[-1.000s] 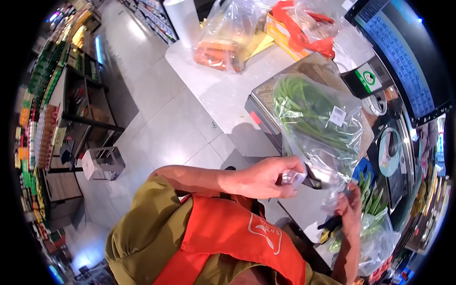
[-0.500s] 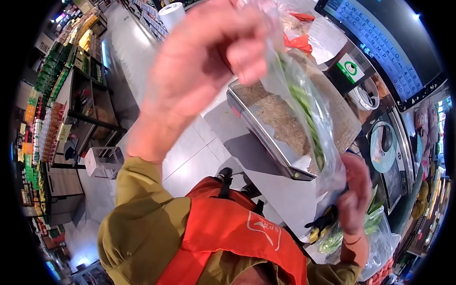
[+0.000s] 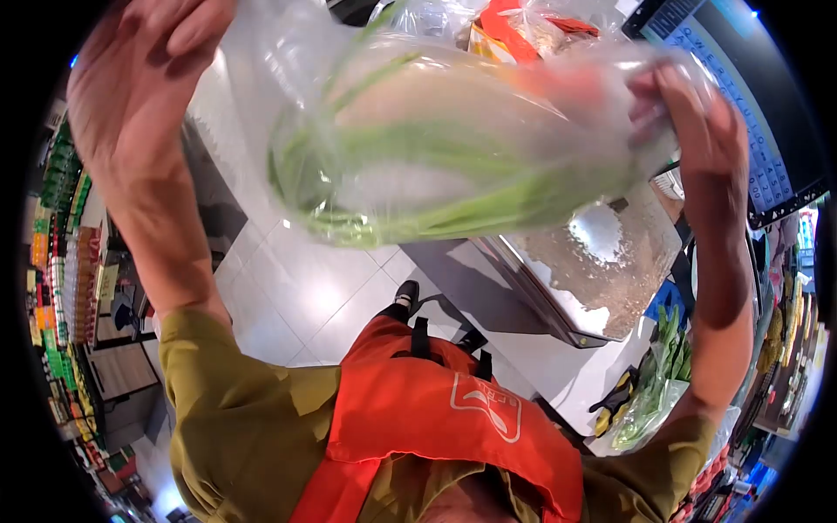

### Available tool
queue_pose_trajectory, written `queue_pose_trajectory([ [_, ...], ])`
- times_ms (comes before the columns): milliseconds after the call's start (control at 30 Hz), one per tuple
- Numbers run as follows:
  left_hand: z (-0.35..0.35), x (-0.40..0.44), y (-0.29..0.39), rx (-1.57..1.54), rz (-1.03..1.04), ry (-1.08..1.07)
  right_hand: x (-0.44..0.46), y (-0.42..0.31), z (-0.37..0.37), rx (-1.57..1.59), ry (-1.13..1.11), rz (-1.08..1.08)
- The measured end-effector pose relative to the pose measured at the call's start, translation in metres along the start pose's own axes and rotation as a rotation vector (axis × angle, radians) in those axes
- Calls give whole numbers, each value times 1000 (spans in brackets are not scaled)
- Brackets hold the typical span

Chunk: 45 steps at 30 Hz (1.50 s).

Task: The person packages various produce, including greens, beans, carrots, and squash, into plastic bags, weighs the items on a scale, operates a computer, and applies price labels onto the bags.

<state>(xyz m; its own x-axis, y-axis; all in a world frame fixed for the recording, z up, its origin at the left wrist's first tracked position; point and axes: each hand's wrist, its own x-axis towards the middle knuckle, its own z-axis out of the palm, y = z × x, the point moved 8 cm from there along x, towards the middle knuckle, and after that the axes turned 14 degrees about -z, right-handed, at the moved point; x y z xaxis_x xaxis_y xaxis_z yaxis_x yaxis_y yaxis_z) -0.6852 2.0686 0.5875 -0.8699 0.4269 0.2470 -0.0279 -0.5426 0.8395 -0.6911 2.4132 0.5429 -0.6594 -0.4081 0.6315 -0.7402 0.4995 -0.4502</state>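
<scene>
A clear plastic bag (image 3: pixel 392 96) with long green leafy vegetables (image 3: pixel 488 196) inside is stretched sideways between my raised hands, above the scale. My left hand (image 3: pixel 153 83), at the upper left, has curled fingers closed at the bag's left end; the exact grip is partly out of frame. At the bag's other end, my right hand (image 3: pixel 697 118) has its fingers closed on the gathered plastic. The bag hides part of the weighing scale (image 3: pixel 632 288), whose top is worn and stained.
A touchscreen with a keyboard display (image 3: pixel 741 96) stands at the upper right. Bagged green vegetables (image 3: pixel 654 383) and black-and-yellow gloves (image 3: pixel 615 401) lie on the counter near my right forearm. Red-and-clear packaging (image 3: pixel 514 30) sits behind the scale. Stocked shelves (image 3: pixel 65 253) line the left.
My left hand has moved far left and my right hand up. The bag has swung from hanging steeply over the scale to lying roughly level between them.
</scene>
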Motion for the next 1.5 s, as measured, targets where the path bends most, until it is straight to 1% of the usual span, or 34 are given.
queue_pose_trajectory([
  [67,-23,-17,-6,-14,-85,60,43,0,38,-138,-161,-277],
  [133,-46,-33,-22,0,-102,126,76,16,84,-491,-420,-305],
  [167,-65,-43,-31,50,-64,182,84,42,95,-209,-339,-52],
  [200,-84,-49,-56,-32,-144,362,81,70,114,75,-249,199],
  [233,-87,-43,-75,21,-239,256,75,98,134,354,-144,442],
  [267,-89,-37,-98,-52,-338,167,80,111,152,378,-165,417],
  [367,-127,-18,-145,18,-550,296,93,166,201,215,-282,422],
  [433,-165,-1,-168,-27,-601,388,107,263,247,160,-340,62],
  [500,-200,13,-159,67,-523,480,107,251,237,-105,-230,-32],
  [533,-214,34,-161,103,-497,465,112,304,269,-862,-451,-360],
  [567,-238,48,-159,116,-454,502,107,317,260,-440,-374,94],
  [600,-265,59,-160,116,-421,522,103,294,259,-562,-610,103],
  [633,-274,77,-170,12,-505,345,96,272,256,-668,-849,78],
  [667,-299,83,-179,39,-521,311,95,259,252,-635,-790,147],
  [733,-288,69,-185,444,-436,494,93,200,236,-447,-404,185],
  [800,-275,42,-185,525,-406,603,73,137,219,-238,-220,57],
  [833,-292,32,-184,497,-364,548,52,106,193,-102,-173,-89],
  [867,-274,45,-183,490,-327,576,28,76,166,35,-144,-236],
  [900,-270,33,-171,565,-240,641,-5,47,135,130,-228,-19],
  [967,-215,11,-156,705,7,749,-71,-1,64,111,-58,-192],
  [1000,-209,-2,-153,744,68,747,-109,-6,31,-11,18,-115],
  [1033,-132,-2,-150,672,197,620,-147,-11,-1,-127,97,-40],
  [1067,-86,-13,-166,664,115,476,-191,-12,-39,-269,137,152],
  [1100,-55,-20,-184,665,33,330,-250,-5,-77,-488,302,368],
  [1133,-45,-36,-217,541,-199,76,-312,-2,-107,-636,408,497],
  [1167,10,-44,-258,521,-460,-165,-373,-10,-139,-887,454,721],
  [1200,72,-52,-295,265,-781,-412,-433,-11,-162,-1020,423,896],
  [1267,158,-66,-366,413,-977,-790,-540,-16,-187,-1249,311,1173],
  [1300,188,-75,-402,287,-1165,-829,-577,-17,-186,-1185,270,1273],
  [1367,246,-91,-474,221,-1319,-949,-641,-6,-183,-976,254,1417],
  [1400,273,-93,-505,266,-1335,-952,-666,0,-173,-825,280,1469],
  [1433,300,-95,-540,296,-1188,-959,-666,-2,-166,-718,407,1472],
  [1467,326,-97,-575,291,-1196,-908,-661,-7,-168,-748,425,1420],
  [1500,346,-96,-607,368,-1206,-884,-655,-12,-165,-680,423,1493],
])
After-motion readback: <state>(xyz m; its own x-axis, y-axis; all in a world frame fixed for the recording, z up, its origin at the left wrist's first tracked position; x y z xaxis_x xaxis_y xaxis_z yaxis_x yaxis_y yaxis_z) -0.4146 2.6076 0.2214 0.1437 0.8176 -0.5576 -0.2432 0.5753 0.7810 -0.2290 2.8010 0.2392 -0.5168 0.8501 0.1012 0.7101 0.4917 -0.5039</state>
